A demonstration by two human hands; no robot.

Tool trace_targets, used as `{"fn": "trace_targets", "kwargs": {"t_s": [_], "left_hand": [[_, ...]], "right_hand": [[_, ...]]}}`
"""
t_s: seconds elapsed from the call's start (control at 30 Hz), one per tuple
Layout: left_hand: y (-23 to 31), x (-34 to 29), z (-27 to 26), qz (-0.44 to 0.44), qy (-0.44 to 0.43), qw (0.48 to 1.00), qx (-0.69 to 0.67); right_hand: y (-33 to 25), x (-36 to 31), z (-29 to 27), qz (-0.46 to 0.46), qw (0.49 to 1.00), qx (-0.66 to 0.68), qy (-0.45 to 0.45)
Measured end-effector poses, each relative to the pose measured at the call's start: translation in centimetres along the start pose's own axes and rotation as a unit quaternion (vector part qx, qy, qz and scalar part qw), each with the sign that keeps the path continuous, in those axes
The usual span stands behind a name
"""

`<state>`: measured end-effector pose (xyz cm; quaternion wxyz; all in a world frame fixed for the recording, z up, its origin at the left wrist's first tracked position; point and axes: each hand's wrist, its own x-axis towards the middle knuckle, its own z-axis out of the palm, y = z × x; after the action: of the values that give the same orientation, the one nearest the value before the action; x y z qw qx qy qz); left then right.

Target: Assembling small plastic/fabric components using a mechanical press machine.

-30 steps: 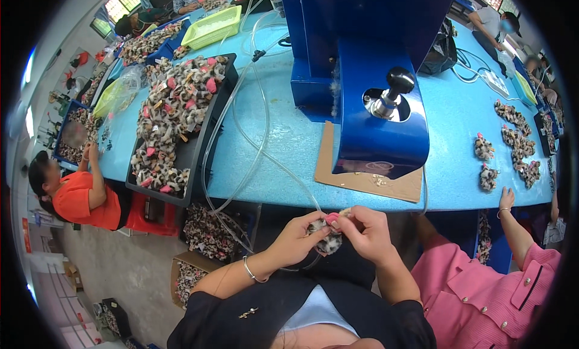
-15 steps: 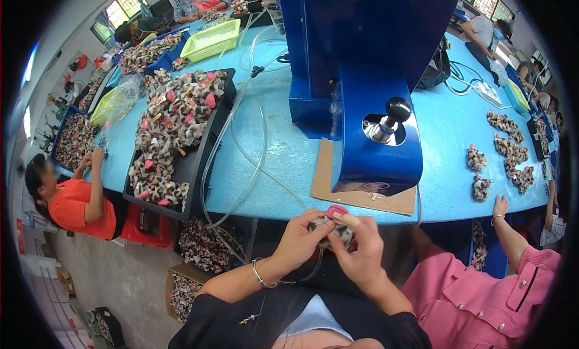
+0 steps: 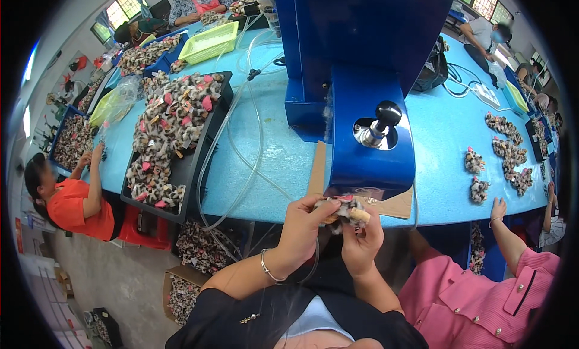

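Observation:
Between my two hands is a small furry plush piece (image 3: 346, 211), mottled grey, white and dark, with a bit of pink on top and a tan patch on its right side. My left hand (image 3: 301, 225) grips it from the left, thumb lying across the fur. From the right and below, the fingers of my right hand (image 3: 363, 243) pinch it near the tan patch. Both hands are at the table's front edge, just below the overhanging head of a blue machine (image 3: 371, 162) with a black knob. My fingers partly cover the plush piece.
A black tray (image 3: 196, 162) heaped with similar plush pieces stands left on the blue table (image 3: 265, 138). Clear tubes (image 3: 260, 123) loop between tray and machine. Cardboard (image 3: 395, 205) lies under the machine head. A co-worker in pink (image 3: 476, 289) sits close at right, beside more plush pieces (image 3: 509, 150).
My hands have moved slightly up and forward, bringing the plush piece closer to the machine head. It has been turned, so less of its pink part shows.

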<state>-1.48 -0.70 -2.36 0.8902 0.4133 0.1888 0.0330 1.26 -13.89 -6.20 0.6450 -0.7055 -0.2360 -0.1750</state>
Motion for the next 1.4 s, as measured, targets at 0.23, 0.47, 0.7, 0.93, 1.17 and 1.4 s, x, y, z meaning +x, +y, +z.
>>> {"fn": "trace_targets", "kwargs": {"t_s": [0.23,0.47,0.7,0.93,1.17,1.4], "left_hand": [[1.0,0.1,1.1,0.057,0.009,0.998,0.007],[1.4,0.4,1.7,0.076,0.019,0.997,0.008],[1.3,0.2,1.7,0.082,0.023,0.996,0.003],[1.5,0.1,1.6,0.083,0.025,0.996,-0.01],[1.1,0.2,1.8,0.091,0.022,0.996,-0.004],[1.3,0.2,2.3,0.098,0.013,0.995,-0.01]], "right_hand": [[-0.3,0.8,0.7,0.003,1.0,0.018,0.021],[-0.3,1.4,0.5,0.008,0.999,0.043,-0.016],[-0.4,1.3,0.5,0.016,0.998,0.062,-0.012],[-0.5,1.4,0.9,0.021,0.997,0.075,-0.016],[-0.2,1.3,0.5,0.015,0.997,0.075,-0.013],[-0.1,1.2,0.6,0.017,0.997,0.08,-0.001]]}}
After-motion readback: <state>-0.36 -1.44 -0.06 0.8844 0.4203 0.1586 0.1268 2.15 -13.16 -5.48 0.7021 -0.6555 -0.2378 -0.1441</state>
